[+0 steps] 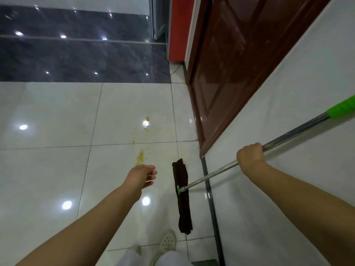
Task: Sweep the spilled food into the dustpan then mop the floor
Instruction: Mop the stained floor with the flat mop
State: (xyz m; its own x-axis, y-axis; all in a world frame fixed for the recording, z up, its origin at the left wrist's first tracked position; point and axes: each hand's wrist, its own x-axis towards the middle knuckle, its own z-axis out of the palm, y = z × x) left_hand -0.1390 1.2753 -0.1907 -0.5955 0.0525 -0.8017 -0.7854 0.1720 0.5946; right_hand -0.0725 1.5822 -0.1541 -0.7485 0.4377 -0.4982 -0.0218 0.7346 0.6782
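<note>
A flat mop lies on the white tiled floor with its dark brown pad stretched along the right wall. Its metal handle rises to the right and ends in a green grip. My right hand is closed around the metal handle about midway up. My left hand hovers above the floor to the left of the pad, fingers apart and empty. Yellow food smears and small specks mark the tiles just beyond my left hand. No dustpan is in view.
A dark red wooden door stands at the right next to the white wall. A dark grey tiled wall closes the far side. My white shoe stands near the pad's near end.
</note>
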